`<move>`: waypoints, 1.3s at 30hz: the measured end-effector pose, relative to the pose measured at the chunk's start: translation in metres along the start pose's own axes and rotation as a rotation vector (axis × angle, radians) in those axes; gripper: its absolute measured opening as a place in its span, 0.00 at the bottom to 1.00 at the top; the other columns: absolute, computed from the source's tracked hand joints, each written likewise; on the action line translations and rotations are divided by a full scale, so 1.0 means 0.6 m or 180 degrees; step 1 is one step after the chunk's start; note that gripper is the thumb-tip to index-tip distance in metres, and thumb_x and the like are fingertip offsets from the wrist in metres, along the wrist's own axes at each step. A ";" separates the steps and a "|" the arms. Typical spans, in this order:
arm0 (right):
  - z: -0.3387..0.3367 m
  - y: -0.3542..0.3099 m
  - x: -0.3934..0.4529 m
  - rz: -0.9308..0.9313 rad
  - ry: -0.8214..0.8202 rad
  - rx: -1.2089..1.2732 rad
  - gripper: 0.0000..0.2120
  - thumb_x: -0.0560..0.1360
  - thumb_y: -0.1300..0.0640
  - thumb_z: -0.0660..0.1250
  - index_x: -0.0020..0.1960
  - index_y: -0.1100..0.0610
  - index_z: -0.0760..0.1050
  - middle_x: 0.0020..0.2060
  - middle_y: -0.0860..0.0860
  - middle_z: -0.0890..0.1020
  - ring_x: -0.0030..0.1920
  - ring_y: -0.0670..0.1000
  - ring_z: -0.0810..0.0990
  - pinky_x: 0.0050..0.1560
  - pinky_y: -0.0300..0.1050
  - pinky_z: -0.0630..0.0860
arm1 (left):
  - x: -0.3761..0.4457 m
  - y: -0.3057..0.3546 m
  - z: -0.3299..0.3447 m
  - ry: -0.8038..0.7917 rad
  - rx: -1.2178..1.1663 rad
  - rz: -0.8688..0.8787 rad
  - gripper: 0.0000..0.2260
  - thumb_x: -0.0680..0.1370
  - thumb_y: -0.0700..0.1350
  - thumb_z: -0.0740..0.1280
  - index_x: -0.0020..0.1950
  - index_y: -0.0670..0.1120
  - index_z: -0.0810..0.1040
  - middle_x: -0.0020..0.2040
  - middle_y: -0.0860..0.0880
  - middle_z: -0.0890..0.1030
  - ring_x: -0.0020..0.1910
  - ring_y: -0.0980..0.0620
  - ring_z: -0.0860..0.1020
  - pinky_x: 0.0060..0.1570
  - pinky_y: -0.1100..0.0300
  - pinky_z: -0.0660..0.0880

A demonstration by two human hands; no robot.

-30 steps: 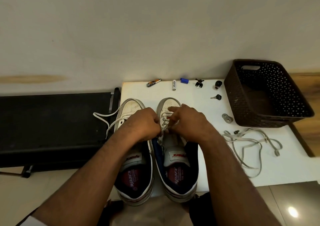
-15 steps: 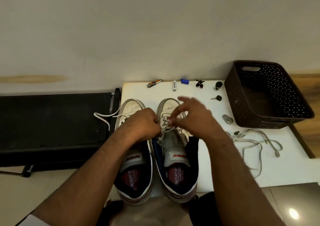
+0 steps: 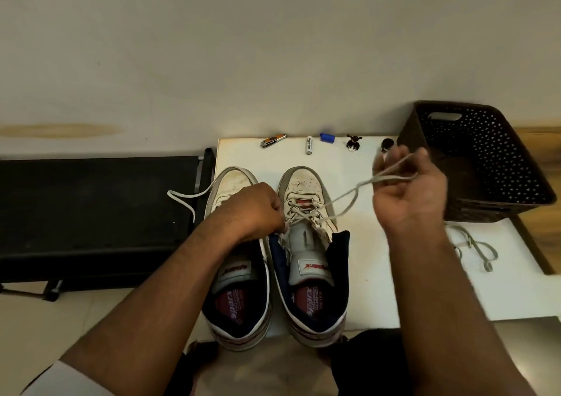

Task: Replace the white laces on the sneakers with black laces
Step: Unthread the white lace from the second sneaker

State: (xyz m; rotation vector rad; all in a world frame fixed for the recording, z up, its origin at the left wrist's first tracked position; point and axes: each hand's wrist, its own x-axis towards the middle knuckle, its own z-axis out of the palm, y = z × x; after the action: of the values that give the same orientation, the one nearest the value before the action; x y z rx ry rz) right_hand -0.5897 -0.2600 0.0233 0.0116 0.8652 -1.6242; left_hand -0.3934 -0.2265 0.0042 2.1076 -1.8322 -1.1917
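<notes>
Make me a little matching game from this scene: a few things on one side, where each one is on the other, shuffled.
Things:
1. battery
2. loose lace
3. brown basket
4. right hand

Places:
A. table's right corner, against the wall
B. raised, pulling a lace loop out of the right sneaker
C. far table edge, between nail clipper and blue cap
D. lying on the table in front of the basket

Pairs: 1-C, 2-D, 3-A, 4-B
</notes>
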 end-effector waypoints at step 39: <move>-0.039 0.013 0.002 0.1145 -0.1053 -0.6293 0.10 0.73 0.54 0.71 0.39 0.57 0.74 0.36 0.55 0.77 0.34 0.53 0.77 0.32 0.40 0.76 | 0.016 -0.028 -0.013 -0.0057 0.0038 0.0283 0.06 0.68 0.41 0.78 0.42 0.51 0.86 0.38 0.54 0.84 0.39 0.56 0.80 0.40 0.62 0.77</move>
State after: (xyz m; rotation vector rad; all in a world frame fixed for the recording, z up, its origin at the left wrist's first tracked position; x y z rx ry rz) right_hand -0.5938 -0.2487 0.0019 -1.3146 1.6891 0.0752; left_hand -0.3757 -0.2334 -0.0040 2.0049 -1.9233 -1.1858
